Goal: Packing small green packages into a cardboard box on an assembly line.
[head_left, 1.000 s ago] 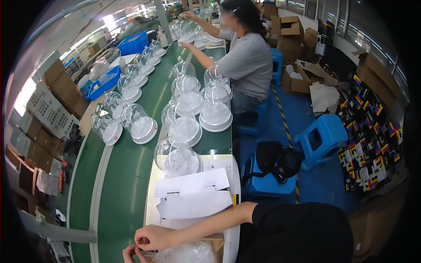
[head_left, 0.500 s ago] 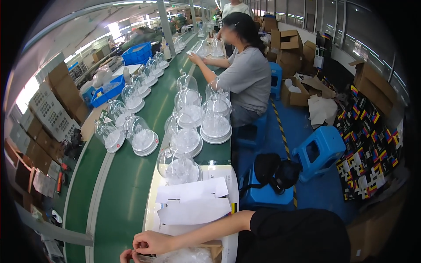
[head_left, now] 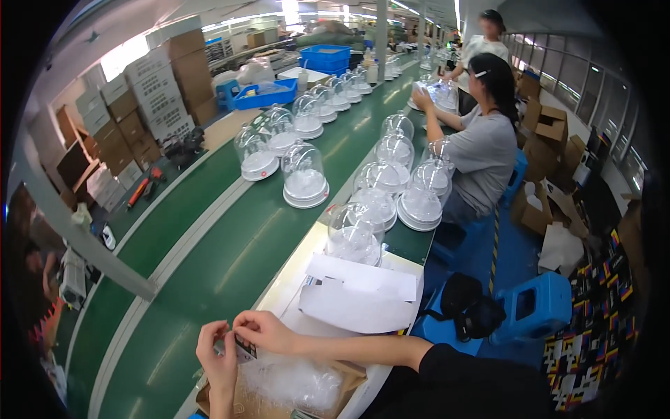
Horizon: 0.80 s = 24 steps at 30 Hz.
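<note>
My left hand (head_left: 218, 355) and my right hand (head_left: 266, 332) are close together above an open cardboard box (head_left: 349, 380), fingers pinched. Under my right fingertips hangs a small dark flat packet (head_left: 244, 346) with pale round spots, which my right hand seems to grip. What my left fingertips pinch, if anything, is too small to make out. Inside the box lie crumpled clear plastic bags (head_left: 296, 380). Just beyond my hands rest white folded card sheets (head_left: 359, 290). Past these stand clear domes on white bases (head_left: 356, 234), grouped at the bench edge.
More clear domes (head_left: 305, 174) line the green conveyor (head_left: 237, 244). A metal post (head_left: 98, 251) rises at left. On the right, a blue stool (head_left: 534, 307) stands near another stool bearing a black bag (head_left: 467, 304). A co-worker in grey (head_left: 481, 153) sits farther along the bench.
The view has swung left, so the scene sits farther right. Both hands and more of the box now show. The dark packet has come into sight between my hands.
</note>
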Available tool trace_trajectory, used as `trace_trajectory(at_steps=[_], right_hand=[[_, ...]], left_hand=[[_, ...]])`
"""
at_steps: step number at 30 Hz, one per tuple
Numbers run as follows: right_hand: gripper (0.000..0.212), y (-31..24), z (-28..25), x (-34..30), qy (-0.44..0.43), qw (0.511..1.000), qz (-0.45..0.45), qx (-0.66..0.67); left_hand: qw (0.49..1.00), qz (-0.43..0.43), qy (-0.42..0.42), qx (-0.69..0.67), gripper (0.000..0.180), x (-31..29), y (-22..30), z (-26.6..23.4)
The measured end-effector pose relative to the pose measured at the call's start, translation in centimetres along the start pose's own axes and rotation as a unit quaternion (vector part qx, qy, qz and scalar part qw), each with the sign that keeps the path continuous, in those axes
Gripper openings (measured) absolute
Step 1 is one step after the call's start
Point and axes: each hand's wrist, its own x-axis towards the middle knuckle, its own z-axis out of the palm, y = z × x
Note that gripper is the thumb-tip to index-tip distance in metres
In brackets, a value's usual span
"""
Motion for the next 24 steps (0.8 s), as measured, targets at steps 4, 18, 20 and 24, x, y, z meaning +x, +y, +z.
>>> trace_trajectory(at_steps=[4, 18, 20, 24], right_hand=[[0.009, 0.4, 0.0, 0.2, 0.003, 1.000, 0.016, -0.006], [0.014, -2.5, 0.0, 0.1, 0.033, 0.999, 0.002, -0.002], [0.013, -4.1, 0.3, -0.2, 0.029, 0.999, 0.020, 0.006], [0.010, -5.9, -0.2, -1.1, 0.039, 0.998, -0.020, -0.038]], left_hand=[[0.999, 0.024, 0.017, 0.024, 0.029, -0.3, 0.2, -0.4], [0.999, -0.009, -0.013, -0.036, 0.046, -0.4, -1.5, 0.2], [0.997, -0.007, -0.029, -0.066, 0.042, -0.8, -1.1, 0.4], [0.995, -0.015, -0.052, -0.086, 0.037, -1.5, 0.7, 0.5]])
